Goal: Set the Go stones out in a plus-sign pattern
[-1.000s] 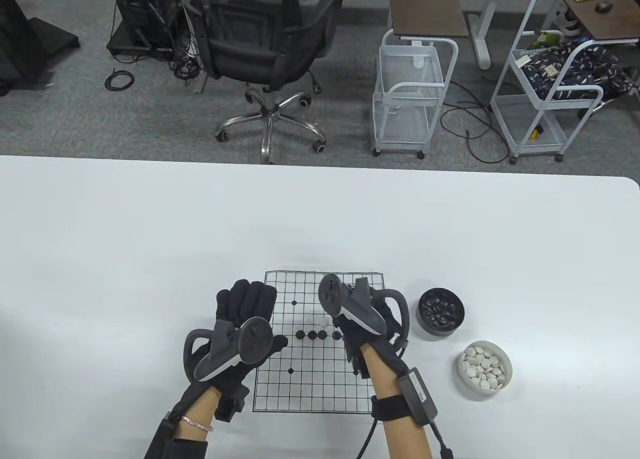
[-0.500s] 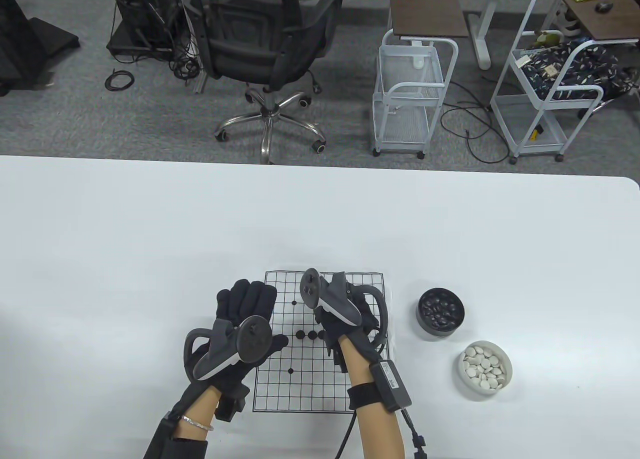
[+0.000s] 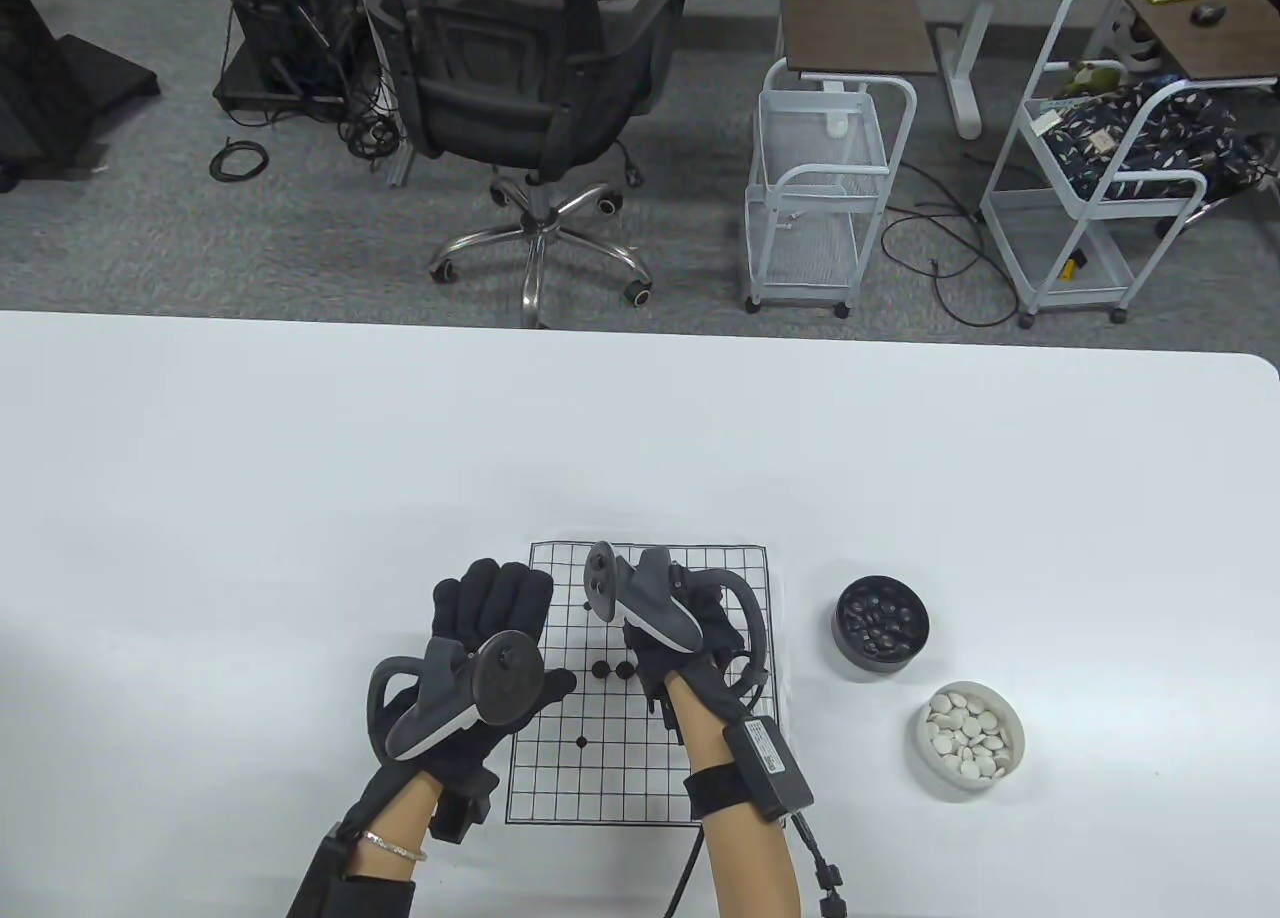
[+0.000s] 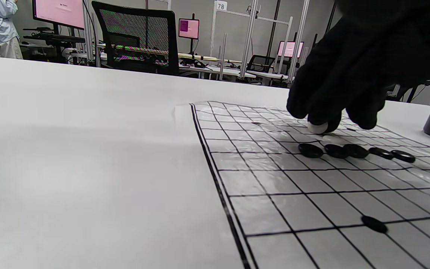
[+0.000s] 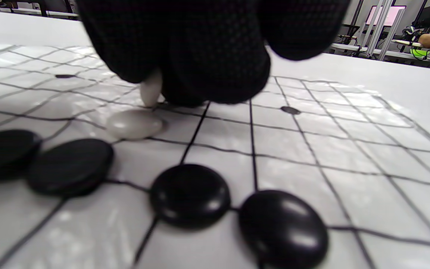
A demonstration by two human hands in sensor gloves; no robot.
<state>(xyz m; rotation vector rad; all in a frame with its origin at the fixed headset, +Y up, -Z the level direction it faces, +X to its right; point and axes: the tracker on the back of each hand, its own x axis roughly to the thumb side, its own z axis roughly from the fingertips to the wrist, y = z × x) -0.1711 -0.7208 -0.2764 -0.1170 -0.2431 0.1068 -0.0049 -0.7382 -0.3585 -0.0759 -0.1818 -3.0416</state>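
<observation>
White stone (image 5: 150, 92) pinched by right hand (image 3: 690, 638) mid-board (image 3: 560, 778).

worktop (image 3: 300, 438): white, broad, rounded at its far right corner; my fingers come in over its near edge.
grid sheet (image 3: 600, 778): flat on the worktop, under my right fingers (image 3: 655, 658) and just right of my left fingers (image 3: 490, 598).
black-stone bowl (image 3: 881, 624): on the worktop, right of my right fingers.
white-stone bowl (image 3: 971, 742): on the worktop, nearer me than the black-stone bowl.
</observation>
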